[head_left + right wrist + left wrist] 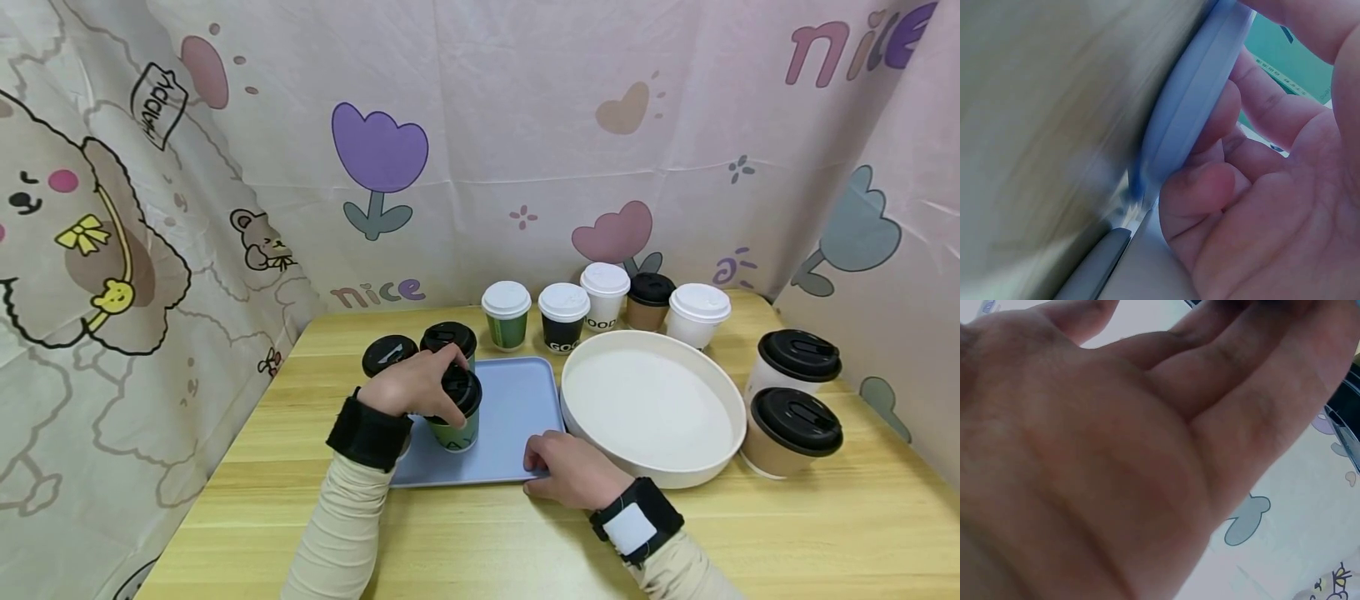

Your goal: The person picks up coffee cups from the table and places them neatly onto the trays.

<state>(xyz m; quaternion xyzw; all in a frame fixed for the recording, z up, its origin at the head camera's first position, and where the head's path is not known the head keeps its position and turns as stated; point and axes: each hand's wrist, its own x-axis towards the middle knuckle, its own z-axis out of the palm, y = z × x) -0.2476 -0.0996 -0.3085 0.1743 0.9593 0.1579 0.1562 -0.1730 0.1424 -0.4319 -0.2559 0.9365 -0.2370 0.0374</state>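
Note:
In the head view my left hand (408,385) grips a green paper cup (456,435) with a black lid from above, thumb and fingers on either side of the lid. This cup is over the left part of a blue rectangular tray (517,417); whether its base touches the tray I cannot tell. My right hand (577,471) pinches the tray's near right corner. The right wrist view shows that hand's curled fingers (1194,187) against the tray's rim (1191,94). Left palm and fingers (1147,437) fill most of the left wrist view, hiding the cup.
Two more black-lidded cups, one left (388,354) and one behind (448,336), stand close to the left hand. Several white-lidded cups (506,315) and a brown cup (647,315) line the back. A round cream tray (652,408) adjoins two large black-lidded cups (791,433).

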